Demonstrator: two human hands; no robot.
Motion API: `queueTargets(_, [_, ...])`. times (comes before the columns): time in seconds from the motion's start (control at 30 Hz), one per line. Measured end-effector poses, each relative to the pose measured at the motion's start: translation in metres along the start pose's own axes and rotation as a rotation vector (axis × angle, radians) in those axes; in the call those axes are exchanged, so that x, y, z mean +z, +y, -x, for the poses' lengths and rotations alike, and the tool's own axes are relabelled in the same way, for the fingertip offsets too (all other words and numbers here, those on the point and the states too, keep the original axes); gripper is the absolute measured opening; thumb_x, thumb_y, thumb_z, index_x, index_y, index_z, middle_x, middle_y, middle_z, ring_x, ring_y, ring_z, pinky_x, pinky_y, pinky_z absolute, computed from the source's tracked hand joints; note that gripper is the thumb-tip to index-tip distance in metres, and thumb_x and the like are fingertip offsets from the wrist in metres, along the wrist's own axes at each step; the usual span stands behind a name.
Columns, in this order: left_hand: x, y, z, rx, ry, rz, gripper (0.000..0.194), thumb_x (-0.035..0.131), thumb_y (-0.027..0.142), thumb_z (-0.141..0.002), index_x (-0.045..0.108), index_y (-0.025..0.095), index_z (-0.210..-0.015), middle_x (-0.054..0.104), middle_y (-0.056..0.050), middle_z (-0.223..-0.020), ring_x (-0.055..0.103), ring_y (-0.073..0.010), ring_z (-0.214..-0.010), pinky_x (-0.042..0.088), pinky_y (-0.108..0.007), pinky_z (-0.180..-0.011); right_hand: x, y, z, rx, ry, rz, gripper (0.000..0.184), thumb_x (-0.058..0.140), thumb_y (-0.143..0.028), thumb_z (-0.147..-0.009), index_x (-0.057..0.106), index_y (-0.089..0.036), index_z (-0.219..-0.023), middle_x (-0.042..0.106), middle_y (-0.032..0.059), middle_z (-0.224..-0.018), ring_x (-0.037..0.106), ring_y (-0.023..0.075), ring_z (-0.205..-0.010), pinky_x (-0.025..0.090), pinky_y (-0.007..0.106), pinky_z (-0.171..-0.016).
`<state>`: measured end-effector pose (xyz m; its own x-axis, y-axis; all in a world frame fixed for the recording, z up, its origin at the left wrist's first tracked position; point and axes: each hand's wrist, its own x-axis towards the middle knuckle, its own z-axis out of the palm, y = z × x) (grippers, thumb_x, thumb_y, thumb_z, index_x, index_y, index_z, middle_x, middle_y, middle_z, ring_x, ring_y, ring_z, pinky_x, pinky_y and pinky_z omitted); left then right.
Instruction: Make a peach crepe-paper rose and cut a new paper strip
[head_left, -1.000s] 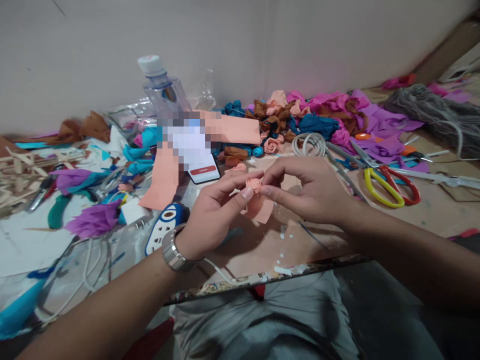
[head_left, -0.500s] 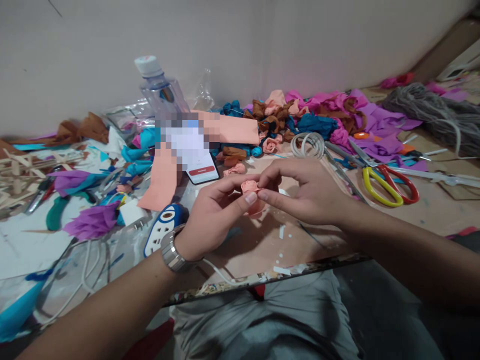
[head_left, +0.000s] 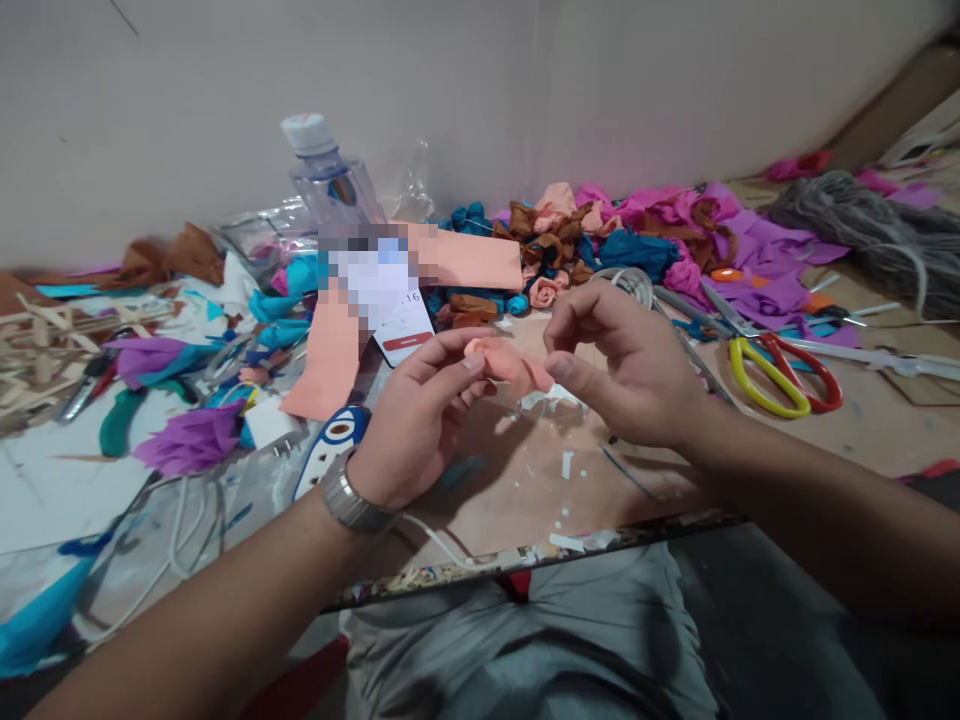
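Note:
My left hand [head_left: 431,400] pinches a small peach crepe-paper flower [head_left: 512,364] between thumb and fingers. The flower lies on its side, its rolled head toward my left fingertips and its narrower end pointing right. Close by that narrow end is my right hand [head_left: 611,360], its fingers curled and a gap showing between thumb and forefinger. Whether the right thumb brushes the paper I cannot tell. Under the hands, clear and white scraps [head_left: 555,398] lie on the brown tabletop [head_left: 517,500].
Peach paper strips [head_left: 326,360] lie beside a phone [head_left: 401,325] and a plastic bottle [head_left: 337,185]. Behind is a heap of coloured paper flowers [head_left: 637,250]. Scissors [head_left: 776,370] and grey yarn [head_left: 862,235] are at right; a power strip [head_left: 334,440] and purple flower [head_left: 191,440] at left.
The flower has tipped from upright onto its side in my left hand. My right thumb and fingers have come away from its head and moved slightly right.

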<state>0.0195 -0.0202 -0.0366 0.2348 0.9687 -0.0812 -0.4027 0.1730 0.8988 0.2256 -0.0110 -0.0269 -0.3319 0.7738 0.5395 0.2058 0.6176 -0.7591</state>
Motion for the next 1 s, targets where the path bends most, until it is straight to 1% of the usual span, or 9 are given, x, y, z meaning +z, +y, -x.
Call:
queueTargets(0.1, [0.0002,0.0013,-0.0012,-0.035,0.047,0.076,0.015,0.069,0.015,-0.086,0.071,0.015,-0.101,0.068,0.000,-0.080,0.063,-0.0059,-0.071,0.055,-0.016,-0.073,0.0004,0.0022,0.0004,-0.049,0.030,0.051,0.032,0.077,-0.039,-0.083,0.053,-0.023,-0.097,0.054,0.0008,-0.087,0.054,0.0160,-0.074,0.047,0.033,-0.068])
queueTargets(0.17, [0.0004,0.0019,-0.0009,-0.045,0.071,0.109,0.011,0.070,0.012,-0.084,0.069,0.015,-0.094,0.067,0.002,-0.076,0.066,-0.0071,-0.072,0.057,-0.019,-0.077,0.0010,0.0043,-0.0002,-0.106,0.057,0.113,0.040,0.083,-0.037,-0.077,0.052,-0.024,-0.098,0.054,0.0006,-0.089,0.053,0.0161,-0.074,0.046,0.033,-0.067])
queueTargets(0.27, [0.0009,0.0023,0.0005,-0.077,0.091,0.150,0.011,0.072,0.011,-0.081,0.066,0.016,-0.088,0.072,0.000,-0.082,0.073,-0.0140,-0.090,0.060,-0.022,-0.081,0.0011,0.0078,-0.0024,-0.215,0.091,0.229,0.042,0.086,-0.033,-0.073,0.051,-0.024,-0.094,0.054,0.0014,-0.090,0.052,0.0178,-0.077,0.045,0.034,-0.068])
queueTargets(0.33, [0.0014,0.0025,0.0014,-0.098,0.091,0.154,0.011,0.073,0.013,-0.082,0.065,0.016,-0.089,0.076,-0.003,-0.093,0.074,-0.0177,-0.100,0.060,-0.022,-0.081,0.0007,0.0094,-0.0038,-0.273,0.105,0.296,0.037,0.084,-0.031,-0.075,0.051,-0.025,-0.091,0.055,0.0020,-0.090,0.052,0.0191,-0.080,0.045,0.035,-0.070])
queueTargets(0.4, [0.0020,0.0025,0.0019,-0.114,0.069,0.139,0.009,0.071,0.015,-0.084,0.064,0.015,-0.090,0.076,-0.006,-0.102,0.074,-0.0181,-0.101,0.061,-0.023,-0.082,0.0003,0.0098,-0.0044,-0.298,0.115,0.345,0.032,0.081,-0.030,-0.079,0.052,-0.025,-0.089,0.055,0.0025,-0.089,0.053,0.0201,-0.082,0.046,0.036,-0.071])
queueTargets(0.53, [0.0030,0.0013,0.0022,-0.125,0.021,0.134,0.009,0.071,0.014,-0.084,0.062,0.015,-0.085,0.076,-0.005,-0.099,0.075,-0.0182,-0.099,0.061,-0.025,-0.084,0.0001,0.0077,-0.0037,-0.264,0.140,0.375,0.022,0.076,-0.031,-0.083,0.054,-0.025,-0.085,0.057,0.0039,-0.087,0.056,0.0224,-0.086,0.047,0.038,-0.074])
queueTargets(0.77, [0.0041,0.0010,0.0025,-0.139,0.025,0.122,0.013,0.074,0.015,-0.080,0.062,0.017,-0.086,0.074,-0.002,-0.089,0.074,-0.0192,-0.099,0.060,-0.026,-0.084,0.0000,0.0043,-0.0038,-0.223,0.131,0.322,0.008,0.067,-0.024,-0.088,0.059,-0.024,-0.087,0.061,0.0052,-0.089,0.056,0.0206,-0.082,0.047,0.037,-0.071])
queueTargets(0.93, [0.0057,0.0020,0.0024,-0.122,0.008,0.058,0.013,0.074,0.018,-0.081,0.066,0.015,-0.091,0.075,-0.008,-0.109,0.073,-0.0166,-0.095,0.056,-0.024,-0.081,0.0001,0.0023,-0.0043,-0.188,0.142,0.285,0.006,0.066,-0.022,-0.087,0.060,-0.022,-0.087,0.061,0.0051,-0.089,0.056,0.0196,-0.081,0.047,0.036,-0.072])
queueTargets(1.0, [0.0057,0.0013,0.0024,-0.118,0.007,0.047,0.013,0.073,0.018,-0.081,0.067,0.014,-0.092,0.075,-0.008,-0.110,0.073,-0.0147,-0.090,0.056,-0.023,-0.079,-0.0003,0.0014,-0.0047,-0.176,0.142,0.266,0.006,0.066,-0.022,-0.087,0.060,-0.022,-0.085,0.061,0.0050,-0.088,0.056,0.0196,-0.080,0.047,0.036,-0.072])
